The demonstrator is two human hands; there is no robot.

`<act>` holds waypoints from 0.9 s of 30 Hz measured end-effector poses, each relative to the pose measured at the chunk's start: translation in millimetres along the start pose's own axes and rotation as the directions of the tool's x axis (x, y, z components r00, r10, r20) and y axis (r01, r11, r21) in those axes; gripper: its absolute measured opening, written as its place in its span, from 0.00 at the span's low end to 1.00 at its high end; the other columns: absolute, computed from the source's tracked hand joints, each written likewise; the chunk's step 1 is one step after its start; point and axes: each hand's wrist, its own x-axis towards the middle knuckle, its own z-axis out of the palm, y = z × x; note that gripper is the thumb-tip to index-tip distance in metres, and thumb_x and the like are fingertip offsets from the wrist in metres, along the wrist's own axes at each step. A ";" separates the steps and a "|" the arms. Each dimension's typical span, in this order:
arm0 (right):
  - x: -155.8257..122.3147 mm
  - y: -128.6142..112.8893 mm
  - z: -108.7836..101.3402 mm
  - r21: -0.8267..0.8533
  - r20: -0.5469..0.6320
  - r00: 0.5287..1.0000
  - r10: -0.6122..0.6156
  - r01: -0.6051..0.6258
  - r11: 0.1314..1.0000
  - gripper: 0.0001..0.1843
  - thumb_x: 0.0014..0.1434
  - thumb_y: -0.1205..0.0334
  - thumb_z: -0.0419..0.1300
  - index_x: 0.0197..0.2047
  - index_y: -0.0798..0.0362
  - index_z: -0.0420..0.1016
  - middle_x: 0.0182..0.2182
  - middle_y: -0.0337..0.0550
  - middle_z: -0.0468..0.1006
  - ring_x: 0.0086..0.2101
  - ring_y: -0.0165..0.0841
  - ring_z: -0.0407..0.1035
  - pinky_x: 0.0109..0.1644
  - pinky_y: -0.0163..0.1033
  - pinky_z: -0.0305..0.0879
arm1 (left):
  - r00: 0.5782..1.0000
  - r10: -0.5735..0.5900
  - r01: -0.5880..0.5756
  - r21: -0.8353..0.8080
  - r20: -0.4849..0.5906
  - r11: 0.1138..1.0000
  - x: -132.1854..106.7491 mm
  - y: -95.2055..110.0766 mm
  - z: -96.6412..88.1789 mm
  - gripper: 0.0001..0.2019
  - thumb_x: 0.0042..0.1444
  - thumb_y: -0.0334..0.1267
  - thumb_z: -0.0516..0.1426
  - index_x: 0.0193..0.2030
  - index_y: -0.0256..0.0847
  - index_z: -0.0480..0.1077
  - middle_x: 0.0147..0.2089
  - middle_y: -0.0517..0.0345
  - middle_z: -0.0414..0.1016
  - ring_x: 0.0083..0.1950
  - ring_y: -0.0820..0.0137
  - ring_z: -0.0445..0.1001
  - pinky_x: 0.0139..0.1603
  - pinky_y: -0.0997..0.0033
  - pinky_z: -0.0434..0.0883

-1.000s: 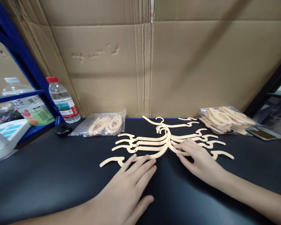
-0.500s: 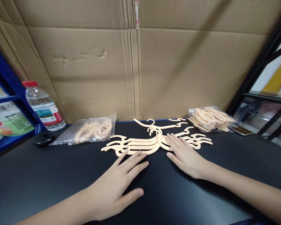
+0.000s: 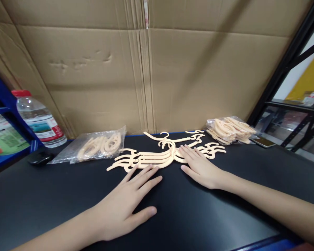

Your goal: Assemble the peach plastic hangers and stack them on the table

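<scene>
Several cream plastic clothes hangers lie fanned out and overlapping on the black table, their hooks bunched near the middle. My left hand is flat with fingers spread, its fingertips at the near edge of the left hanger arms. Over the right hanger arms rests my right hand, palm down with its fingers stretched out, covering part of them. Neither hand grips anything. Behind the pile, one hanger lies with its hook pointing to the cardboard.
A clear bag of cream hanger parts lies left, a fuller bag right. Beside them are a water bottle, a black computer mouse and a phone. A cardboard wall stands behind; shelf frames flank the table.
The view has shifted slightly, so everything sits a little further left. My right hand has slid a bit away from me along the hangers. My left hand stays nearly as it was.
</scene>
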 end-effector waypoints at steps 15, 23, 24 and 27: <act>7.9 48.7 -12.4 -0.052 -0.052 0.994 -0.094 0.091 0.994 0.40 0.64 0.39 0.43 0.70 0.57 0.47 0.67 0.55 0.51 0.66 0.47 0.42 0.68 0.59 0.40 | 0.998 -0.031 0.035 0.075 -0.049 0.997 -0.8 -20.1 1.4 0.30 0.64 0.50 0.50 0.70 0.48 0.48 0.72 0.52 0.48 0.71 0.52 0.47 0.68 0.41 0.47; 11.2 55.5 -8.6 -0.057 -0.072 0.991 -0.112 0.108 0.992 0.37 0.66 0.42 0.41 0.65 0.62 0.57 0.63 0.61 0.59 0.62 0.49 0.53 0.64 0.56 0.52 | 0.995 -0.087 0.092 0.121 -0.049 0.988 -1.9 -41.6 5.8 0.32 0.65 0.53 0.47 0.71 0.48 0.41 0.72 0.52 0.45 0.71 0.53 0.46 0.67 0.41 0.49; 11.4 55.0 -8.2 -0.050 -0.080 0.991 -0.111 0.108 0.993 0.36 0.66 0.42 0.41 0.65 0.61 0.58 0.62 0.61 0.60 0.62 0.48 0.54 0.64 0.55 0.53 | 0.996 -0.080 0.084 0.118 -0.036 0.989 -2.2 -41.8 5.7 0.33 0.65 0.53 0.47 0.71 0.48 0.40 0.72 0.52 0.45 0.71 0.52 0.47 0.67 0.41 0.49; 11.5 54.5 -7.8 -0.037 -0.098 0.989 -0.113 0.110 0.993 0.34 0.66 0.43 0.43 0.64 0.60 0.59 0.60 0.60 0.63 0.60 0.48 0.57 0.63 0.55 0.54 | 0.996 -0.088 0.088 0.112 0.000 0.990 -2.2 -40.8 2.6 0.33 0.65 0.53 0.47 0.71 0.47 0.40 0.72 0.51 0.44 0.71 0.51 0.46 0.66 0.39 0.49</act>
